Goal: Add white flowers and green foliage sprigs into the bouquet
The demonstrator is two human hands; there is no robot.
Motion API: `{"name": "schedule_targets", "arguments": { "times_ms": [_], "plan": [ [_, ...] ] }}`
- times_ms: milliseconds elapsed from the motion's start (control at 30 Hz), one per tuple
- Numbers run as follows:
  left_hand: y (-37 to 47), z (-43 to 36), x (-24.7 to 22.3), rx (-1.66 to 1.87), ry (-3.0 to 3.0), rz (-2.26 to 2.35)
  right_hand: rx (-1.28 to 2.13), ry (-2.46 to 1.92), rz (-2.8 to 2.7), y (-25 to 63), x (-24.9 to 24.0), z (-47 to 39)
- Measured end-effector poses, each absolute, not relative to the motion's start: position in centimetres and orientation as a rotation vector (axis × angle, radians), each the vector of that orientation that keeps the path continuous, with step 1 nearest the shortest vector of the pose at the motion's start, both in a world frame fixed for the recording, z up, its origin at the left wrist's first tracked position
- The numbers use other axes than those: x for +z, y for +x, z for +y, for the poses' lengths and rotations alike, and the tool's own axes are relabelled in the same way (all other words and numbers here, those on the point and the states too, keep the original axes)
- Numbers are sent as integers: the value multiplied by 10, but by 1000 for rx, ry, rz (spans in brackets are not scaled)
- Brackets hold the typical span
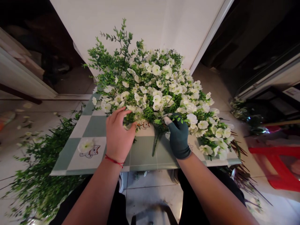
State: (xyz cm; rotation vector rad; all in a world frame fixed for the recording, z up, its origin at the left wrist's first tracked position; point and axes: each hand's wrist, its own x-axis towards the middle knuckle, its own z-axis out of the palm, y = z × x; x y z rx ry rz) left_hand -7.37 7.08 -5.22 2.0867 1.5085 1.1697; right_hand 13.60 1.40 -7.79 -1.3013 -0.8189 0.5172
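A large heap of artificial white flowers (157, 100) with green leaves covers most of the small checked table (142, 153). My left hand (119, 131), bare with a red string at the wrist, reaches to the heap's front edge. Its fingers are curved and the thumb stands apart from them, close to white petals. My right hand (179, 134) wears a dark green glove with a bare thumb tip. Its fingers are curled at a leafy sprig (177, 118); the fingertips are partly hidden in foliage. Between the hands, a green bunch stem (155, 142) points toward me.
A loose white blossom (86, 146) lies at the table's left. Taller green branches (122, 43) rise at the back left, before a white panel (140, 18). More greenery (49, 168) lies on the floor at left. A red plastic stool (278, 165) stands at right.
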Motion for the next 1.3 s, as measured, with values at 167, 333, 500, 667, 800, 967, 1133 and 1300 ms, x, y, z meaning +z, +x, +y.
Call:
{"name": "schedule_targets", "arguments": {
  "times_ms": [167, 333, 500, 667, 800, 967, 1133, 1300],
  "plan": [
    [-76, 74, -58, 1161, 2132, 1565, 526, -1303, -810, 136, -78, 14],
    [-77, 70, -51, 1194, 2201, 1764, 527, -1303, -815, 137, -79, 14],
    [-71, 51, -35, 1452, 2298, 1325, 518, -1309, -840, 136, -78, 14],
    [-60, 34, -31, 1403, 1857, 1122, 480, -1318, -876, 136, -78, 15],
    [-49, 35, -27, 1371, 1750, 1066, 467, -1317, -909, 136, -75, 15],
    [-35, 32, -13, 1253, 1846, 1099, 482, -1314, -922, 135, -72, 13],
    [-26, 28, -11, 1144, 1952, 1069, 509, -1285, -953, 136, -76, 12],
    [-21, 35, -19, 1149, 2118, 1168, 491, -1231, -969, 134, -80, 14]
  ]
}}
